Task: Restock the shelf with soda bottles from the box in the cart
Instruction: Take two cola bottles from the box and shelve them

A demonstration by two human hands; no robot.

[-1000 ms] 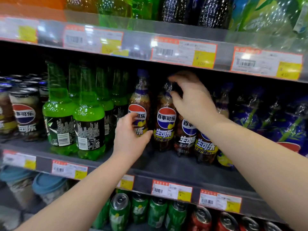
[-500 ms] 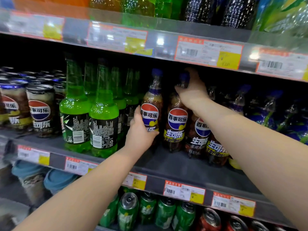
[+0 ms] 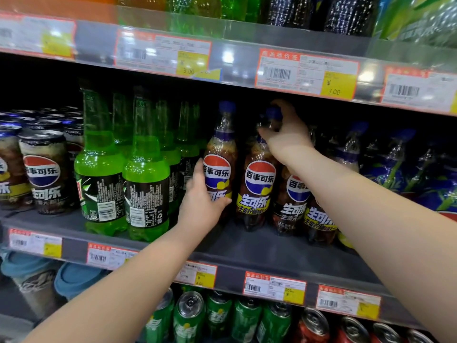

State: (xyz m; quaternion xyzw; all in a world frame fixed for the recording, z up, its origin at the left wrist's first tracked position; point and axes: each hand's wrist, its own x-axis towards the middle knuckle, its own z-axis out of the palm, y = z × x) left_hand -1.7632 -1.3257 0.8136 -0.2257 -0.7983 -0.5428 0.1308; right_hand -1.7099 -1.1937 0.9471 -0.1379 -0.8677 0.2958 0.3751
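Several brown cola bottles with blue caps and red-white-blue labels stand upright on the middle shelf [image 3: 259, 248]. My left hand [image 3: 201, 201] wraps around the lower body of the leftmost cola bottle [image 3: 220, 154]. My right hand [image 3: 288, 134] grips the neck of the second cola bottle [image 3: 258, 189], just under its cap. Two more cola bottles [image 3: 294, 201] stand to the right, partly hidden behind my right forearm. The cart and the box are out of view.
Green soda bottles [image 3: 146, 181] stand close to the left of my left hand, with cola cans [image 3: 44, 172] further left. Dark blue packaged bottles [image 3: 408, 169] fill the right. The upper shelf edge [image 3: 235, 60] hangs low above the caps. Cans [image 3: 190, 318] line the shelf below.
My right hand has closed around the neck of the second cola bottle. My left hand has closed on the leftmost bottle's body. The view has shifted left.
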